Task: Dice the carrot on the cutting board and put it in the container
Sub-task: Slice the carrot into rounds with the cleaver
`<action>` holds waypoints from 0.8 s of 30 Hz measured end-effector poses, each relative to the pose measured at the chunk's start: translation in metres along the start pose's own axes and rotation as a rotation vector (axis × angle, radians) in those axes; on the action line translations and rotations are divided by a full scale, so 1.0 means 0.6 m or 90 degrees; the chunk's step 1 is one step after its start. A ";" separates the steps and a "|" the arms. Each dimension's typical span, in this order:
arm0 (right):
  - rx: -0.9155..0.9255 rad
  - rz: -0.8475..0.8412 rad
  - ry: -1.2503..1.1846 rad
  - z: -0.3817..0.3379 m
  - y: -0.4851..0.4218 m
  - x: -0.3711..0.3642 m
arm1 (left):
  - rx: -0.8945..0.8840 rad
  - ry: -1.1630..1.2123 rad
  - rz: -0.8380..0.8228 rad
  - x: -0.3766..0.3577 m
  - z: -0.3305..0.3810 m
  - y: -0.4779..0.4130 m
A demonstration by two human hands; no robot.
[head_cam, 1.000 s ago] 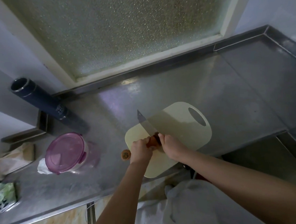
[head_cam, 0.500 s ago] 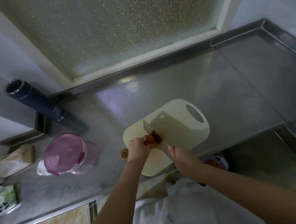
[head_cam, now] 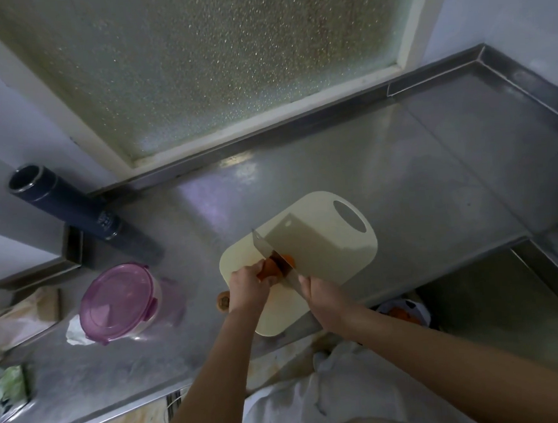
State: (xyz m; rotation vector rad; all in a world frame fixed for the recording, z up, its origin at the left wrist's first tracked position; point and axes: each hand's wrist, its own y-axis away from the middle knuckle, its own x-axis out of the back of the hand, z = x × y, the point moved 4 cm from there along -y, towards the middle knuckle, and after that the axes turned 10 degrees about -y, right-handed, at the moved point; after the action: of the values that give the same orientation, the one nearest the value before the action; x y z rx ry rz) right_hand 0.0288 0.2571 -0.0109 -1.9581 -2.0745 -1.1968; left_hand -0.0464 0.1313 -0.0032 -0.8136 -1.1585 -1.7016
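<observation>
An orange carrot lies across the near left part of a cream cutting board on the steel counter. My left hand grips the carrot from its left end. My right hand grips the handle of a broad cleaver, whose blade stands on the carrot just right of my left fingers. A cut orange piece shows on the far side of the blade. A round container with a purple lid stands shut at the left of the board.
A carrot end piece lies on the counter just left of the board. A dark tube leans at the back left. Bags and wrappers sit at the far left. A sink drops away at the right.
The cleaver blade has tilted from edge-on to showing its flat side, and my right hand has slid back down the handle toward me. My left hand stays on the carrot.
</observation>
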 end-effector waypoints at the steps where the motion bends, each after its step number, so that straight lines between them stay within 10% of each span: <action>1: -0.008 -0.008 -0.007 -0.005 -0.008 -0.003 | -0.002 -0.005 0.002 -0.001 -0.002 0.001; 24: 0.035 0.010 -0.201 -0.049 -0.042 0.086 | -0.040 -0.004 -0.010 -0.001 -0.007 0.003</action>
State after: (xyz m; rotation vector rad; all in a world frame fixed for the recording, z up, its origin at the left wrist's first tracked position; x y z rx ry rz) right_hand -0.0169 0.2865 0.0240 -2.2560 -2.1956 -0.8623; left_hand -0.0448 0.1276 -0.0047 -0.8508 -1.1242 -1.7572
